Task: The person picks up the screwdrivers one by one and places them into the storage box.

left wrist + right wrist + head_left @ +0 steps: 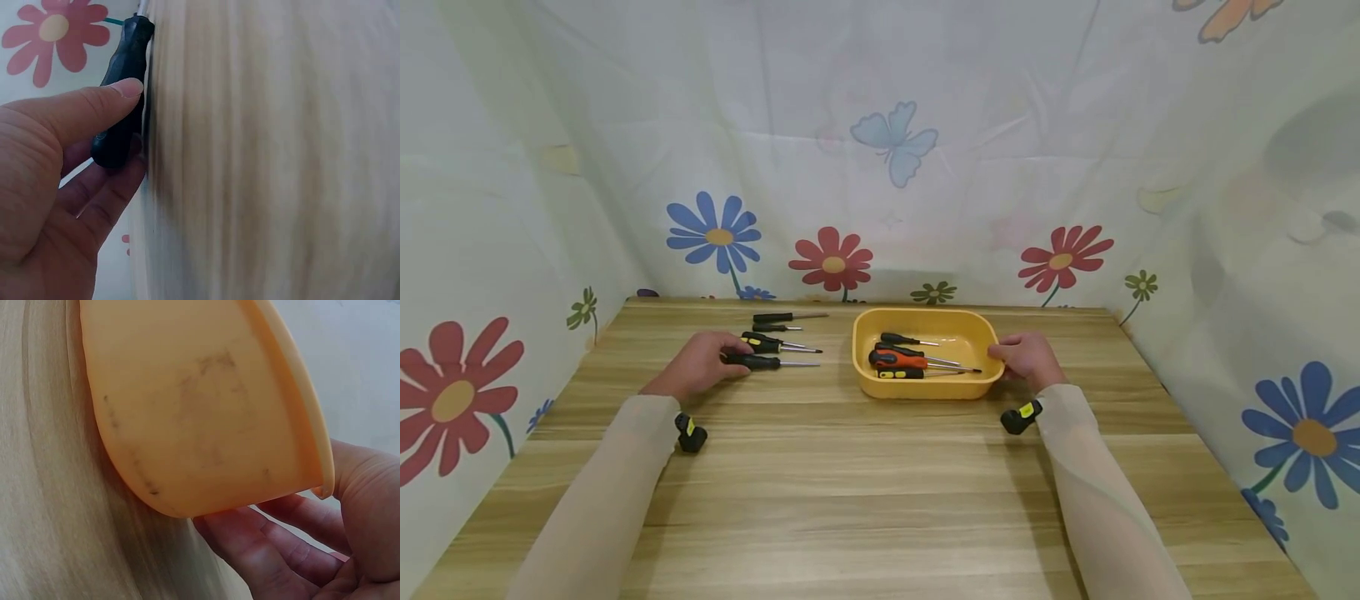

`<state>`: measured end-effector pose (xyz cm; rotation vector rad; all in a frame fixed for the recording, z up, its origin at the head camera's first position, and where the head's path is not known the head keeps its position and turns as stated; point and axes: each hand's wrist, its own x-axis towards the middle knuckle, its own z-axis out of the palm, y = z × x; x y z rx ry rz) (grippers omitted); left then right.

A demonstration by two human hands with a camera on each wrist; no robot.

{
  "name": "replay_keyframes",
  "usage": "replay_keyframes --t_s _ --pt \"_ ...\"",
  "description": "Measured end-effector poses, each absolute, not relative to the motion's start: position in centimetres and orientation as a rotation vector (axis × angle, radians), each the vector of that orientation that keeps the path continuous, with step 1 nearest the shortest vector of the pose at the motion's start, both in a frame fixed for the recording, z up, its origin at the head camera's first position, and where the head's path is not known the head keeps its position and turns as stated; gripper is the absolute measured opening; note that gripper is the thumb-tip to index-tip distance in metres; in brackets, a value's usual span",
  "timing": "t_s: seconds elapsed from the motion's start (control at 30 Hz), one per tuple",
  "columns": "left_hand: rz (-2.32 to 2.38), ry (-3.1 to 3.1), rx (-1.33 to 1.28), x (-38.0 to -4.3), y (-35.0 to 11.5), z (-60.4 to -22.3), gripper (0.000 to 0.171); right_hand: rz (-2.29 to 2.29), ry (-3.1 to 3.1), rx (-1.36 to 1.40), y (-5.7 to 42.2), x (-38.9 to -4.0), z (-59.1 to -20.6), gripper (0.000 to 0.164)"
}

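Observation:
My left hand (703,367) pinches the black handle of a screwdriver (760,362), the nearest of several lying on the table's left side. Up close in the left wrist view, the thumb lies along one side of that handle (122,81), with fingers behind it. My right hand (1028,358) grips the right end of a yellow plastic basin (917,390). From the right wrist view, fingers touch the basin's outer wall (187,425) and the thumb is up at the rim. Inside the basin lie several screwdrivers, among them an orange-and-black one (898,359).
Beyond the pinched screwdriver lie black-and-yellow screwdrivers (763,342) and two slim black ones, the farther (773,317) near the table's back edge. The wood-grain table (850,500) meets a flower-printed curtain (962,225) at the back and sides.

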<state>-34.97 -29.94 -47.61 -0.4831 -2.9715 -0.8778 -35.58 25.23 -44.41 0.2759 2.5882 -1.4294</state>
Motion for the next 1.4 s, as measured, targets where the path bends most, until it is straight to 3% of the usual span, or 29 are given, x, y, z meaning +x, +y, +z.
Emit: replay_keyframes --t_s 0.47,0.87,1.4 --pt "-1.080 -2.945 -0.361 -33.8 -30.0 -47.4 0.031 -1.436 2.579 0.290 25.4 -35.7 -44.6 0.036" --pt "-1.238 -2.938 -0.215 -33.3 -30.3 -47.4 0.044 -1.440 2.555 0.303 25.5 -35.6 -44.8 0.036" --pt "-1.390 -2.831 -0.111 -32.7 -30.1 -47.0 0.038 -1.418 2.571 0.307 25.3 -35.6 -44.5 0.038"
